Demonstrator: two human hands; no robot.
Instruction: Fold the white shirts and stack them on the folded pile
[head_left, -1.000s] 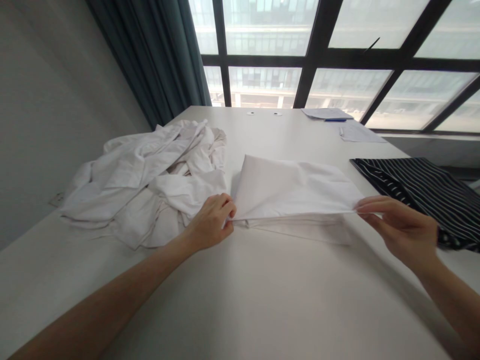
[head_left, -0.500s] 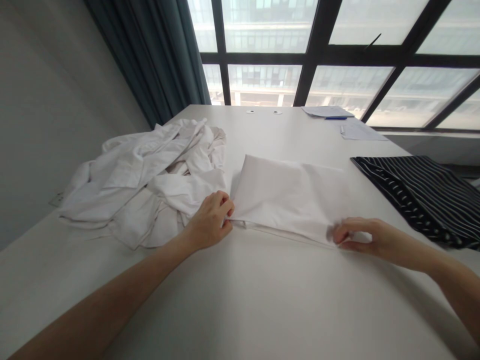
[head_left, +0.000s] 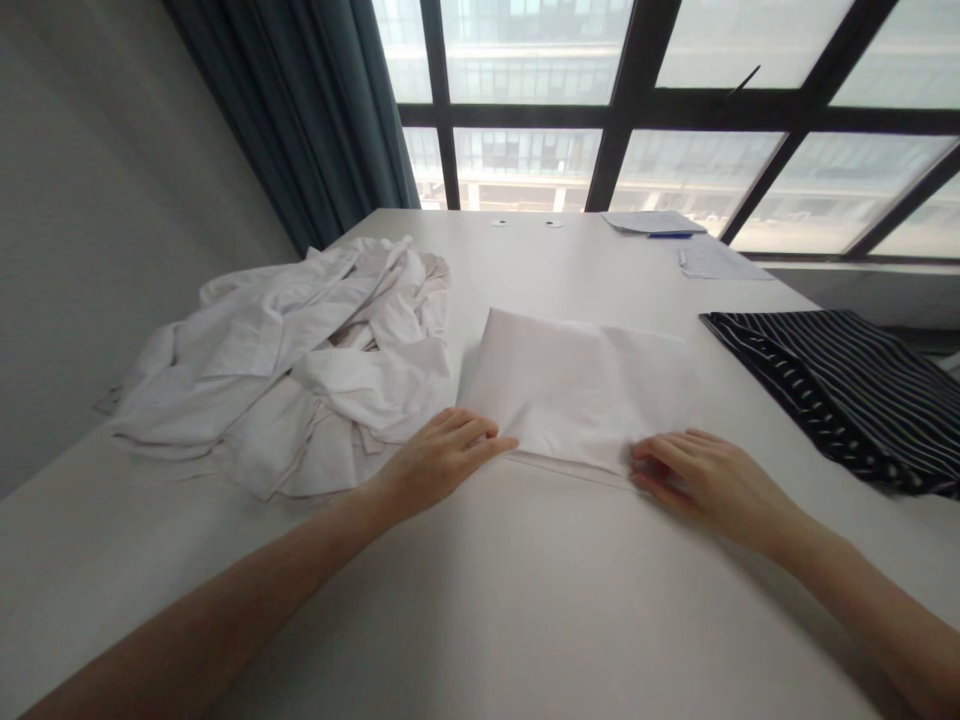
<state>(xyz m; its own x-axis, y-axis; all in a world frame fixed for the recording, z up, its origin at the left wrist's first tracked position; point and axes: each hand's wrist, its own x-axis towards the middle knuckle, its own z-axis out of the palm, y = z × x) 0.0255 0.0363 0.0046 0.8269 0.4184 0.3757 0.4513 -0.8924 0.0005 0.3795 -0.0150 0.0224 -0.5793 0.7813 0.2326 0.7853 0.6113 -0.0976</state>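
Cloth [head_left: 577,375]: white, folded to approx. rectangle, lying on table [head_left: 480,610], mid-view; near edge faces wearer, thin line of a lower layer showing under top fold.
L hand [head_left: 446,455]: over cloth's near L corner, fingers close tog. & fairly straight, index tip along near edge; can't tell if any fabric's pinched.
R hand [head_left: 697,480]: at near edge twd R end, fingers bent, tips blurred, little gap; can't tell if it grips edge or just touches.
Pile [head_left: 300,340]: rumpled white fabric, L of cloth, just beside L hand.
Striped fabric [head_left: 840,390]: blk w/ white stripes, R side, apart from R hand.
Papers [head_left: 652,221]: far R of table, blue pen [head_left: 670,236] alongside.
Window [head_left: 540,55]: beyond far edge, dk frame; dk curtain [head_left: 300,120] to L.
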